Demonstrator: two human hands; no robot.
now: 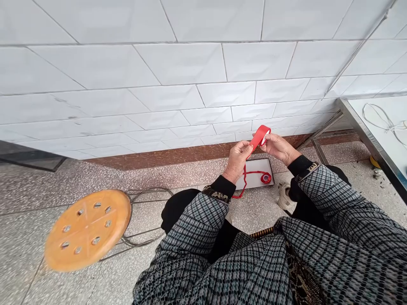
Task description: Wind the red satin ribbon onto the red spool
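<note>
My right hand [278, 148] holds a roll of red ribbon [262, 134] by its white core, with fingers closed at the roll's right side. My left hand [238, 160] is closed in a pinch on the flat red strip [252, 148] that comes off the roll. Below my left hand a narrow, twisted red length [244, 180] hangs down towards the floor. A smaller red roll [266, 178] lies in a shallow white box [251, 183] on the floor, with a red strand running from it to the left.
An orange round stool [89, 228] with metal legs lies tipped over at left. At right stands a metal-edged table [375, 148] with a thin pale cable [386, 123] on it. A white tiled wall [178, 63] rises ahead. My shoe [284, 197] is beside the box.
</note>
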